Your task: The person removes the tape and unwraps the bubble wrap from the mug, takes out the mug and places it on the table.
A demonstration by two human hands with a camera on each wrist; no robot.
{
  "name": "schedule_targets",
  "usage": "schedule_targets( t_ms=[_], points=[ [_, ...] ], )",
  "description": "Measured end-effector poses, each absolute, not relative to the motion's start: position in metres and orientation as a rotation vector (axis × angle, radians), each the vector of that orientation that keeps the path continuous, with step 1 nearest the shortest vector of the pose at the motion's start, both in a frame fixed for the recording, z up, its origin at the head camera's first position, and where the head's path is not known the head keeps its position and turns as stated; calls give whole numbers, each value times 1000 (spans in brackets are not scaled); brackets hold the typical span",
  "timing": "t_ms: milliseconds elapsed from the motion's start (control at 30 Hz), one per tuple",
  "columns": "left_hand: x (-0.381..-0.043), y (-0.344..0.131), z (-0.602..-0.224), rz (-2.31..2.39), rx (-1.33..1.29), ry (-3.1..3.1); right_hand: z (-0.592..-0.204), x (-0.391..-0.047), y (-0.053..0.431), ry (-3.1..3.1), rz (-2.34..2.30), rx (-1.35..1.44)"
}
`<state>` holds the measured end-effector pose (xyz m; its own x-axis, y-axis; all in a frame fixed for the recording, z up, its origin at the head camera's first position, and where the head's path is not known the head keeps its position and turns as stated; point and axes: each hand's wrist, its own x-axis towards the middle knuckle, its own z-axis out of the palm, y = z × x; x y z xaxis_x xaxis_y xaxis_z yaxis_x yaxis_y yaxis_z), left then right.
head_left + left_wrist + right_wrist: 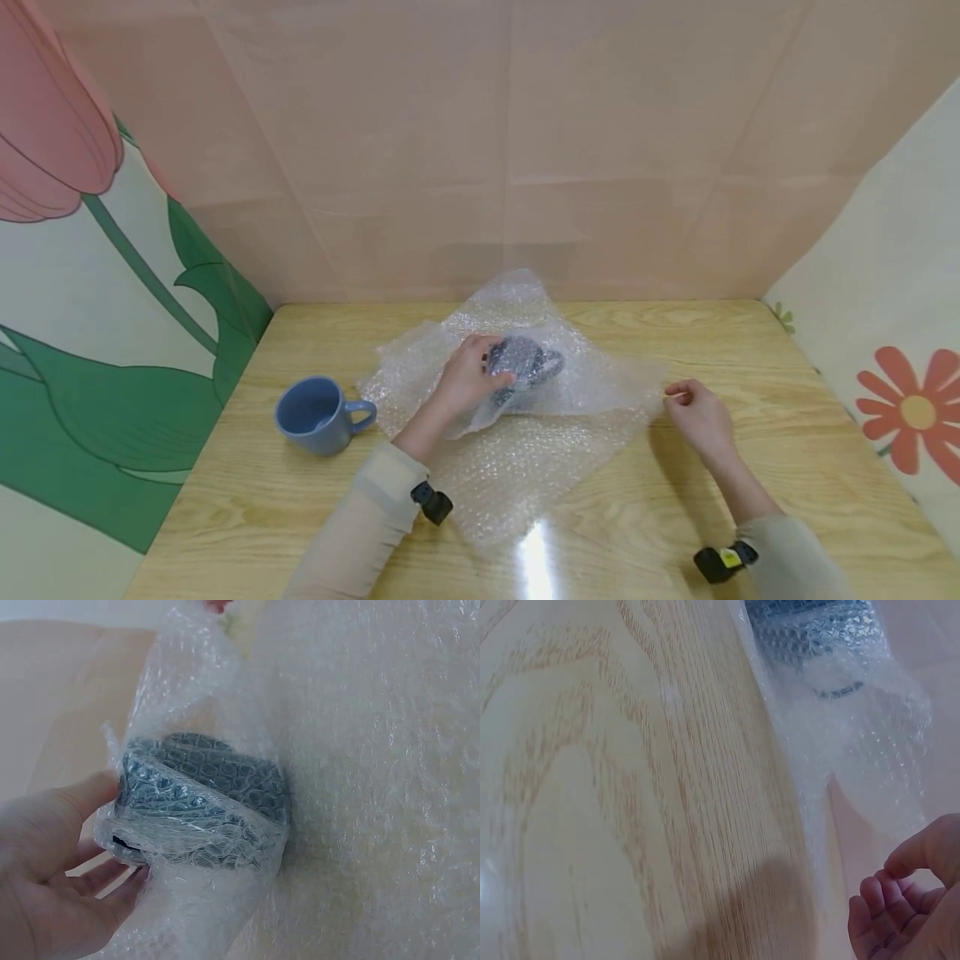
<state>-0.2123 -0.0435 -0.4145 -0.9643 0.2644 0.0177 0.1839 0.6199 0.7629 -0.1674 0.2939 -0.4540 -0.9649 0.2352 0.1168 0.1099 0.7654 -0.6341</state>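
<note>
A dark blue mug lies under layers of bubble wrap, its handle showing through on the right in the head view. My left hand holds this wrapped mug from its left side, thumb and fingers around the wrap. The bubble wrap spreads on the table beneath it, one corner pointing toward me. Off to the right, my right hand pinches the far right corner of the wrap, pulled out from the mug. In the right wrist view, thumb and fingertips of the right hand meet at the wrap's thin end.
A second blue mug stands upright left of the wrap, its handle toward the wrap. The wooden table meets a pinkish-beige backdrop at the back. Painted panels with a tulip and a red flower flank the sides.
</note>
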Motion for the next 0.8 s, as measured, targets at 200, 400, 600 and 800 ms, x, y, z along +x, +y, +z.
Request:
schedule_targets(
  t_ms=[200,400,600,800],
  points=[
    [-212,-44,-415,1275,384,2740,-453,-167,296,-2750,952,-226],
    [-212,-43,-415,1271,385,2745,-447,-167,296,-2759,1006,-186],
    [-212,-43,-415,1262,385,2750,-436,-167,294,-2735,1059,-160],
    [-212,-43,-415,1257,391,2758,-427,-167,290,-2685,1055,-113]
  ],
)
